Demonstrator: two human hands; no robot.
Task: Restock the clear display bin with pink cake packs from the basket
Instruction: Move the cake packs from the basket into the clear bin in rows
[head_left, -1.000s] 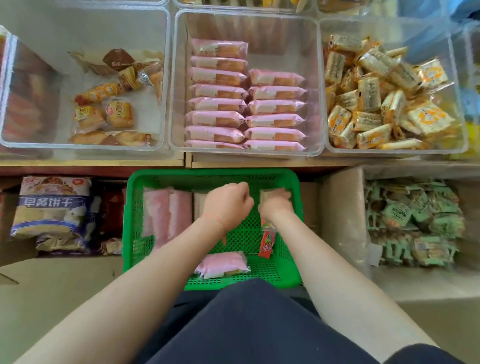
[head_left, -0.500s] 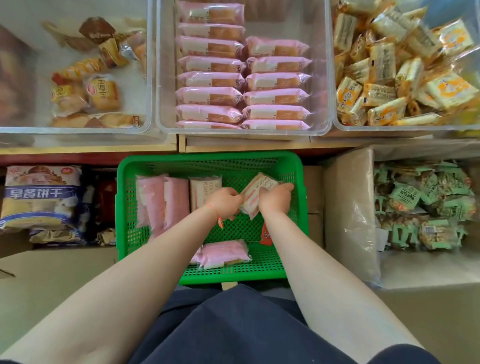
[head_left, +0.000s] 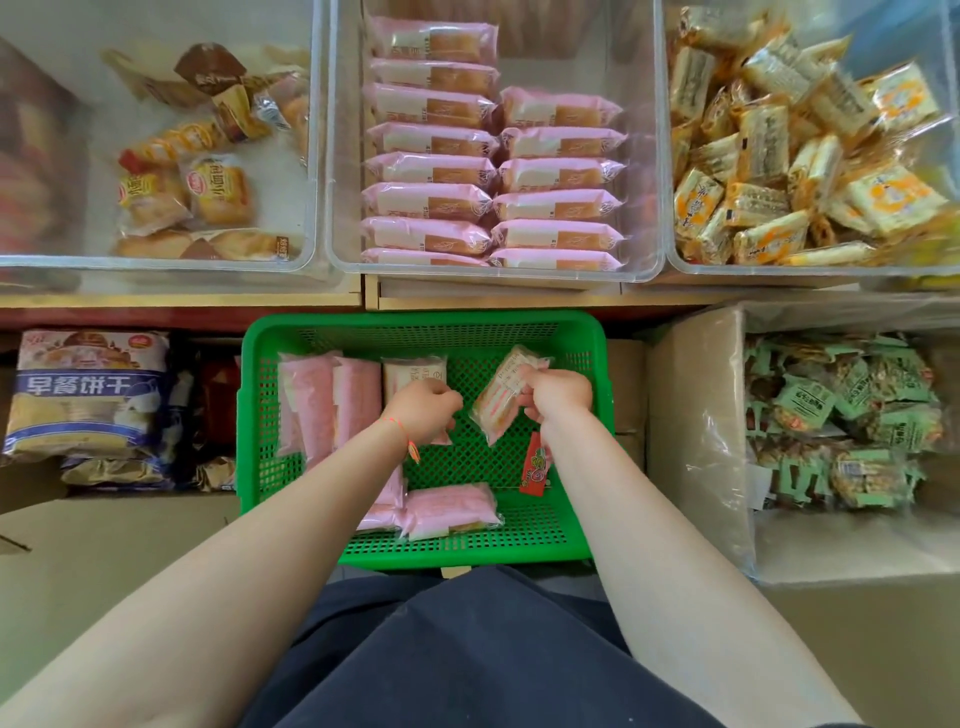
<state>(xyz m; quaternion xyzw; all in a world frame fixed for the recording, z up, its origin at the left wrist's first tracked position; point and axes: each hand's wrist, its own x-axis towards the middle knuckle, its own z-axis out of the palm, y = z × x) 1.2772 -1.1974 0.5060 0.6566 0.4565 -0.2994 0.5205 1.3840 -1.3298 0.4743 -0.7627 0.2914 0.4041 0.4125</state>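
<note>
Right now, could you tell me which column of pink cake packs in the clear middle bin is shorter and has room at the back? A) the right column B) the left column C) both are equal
A: in the clear display bin, the right column of pink cake packs stops short of the back wall, while the left column runs further back.

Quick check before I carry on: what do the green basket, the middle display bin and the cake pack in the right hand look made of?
Green basket: moulded rigid plastic, likely; perforated grid walls.
Display bin: clear hard plastic, glossy; contents show through its walls.
Cake pack: thin plastic film, shiny and crinkled, held in the right hand.
</note>
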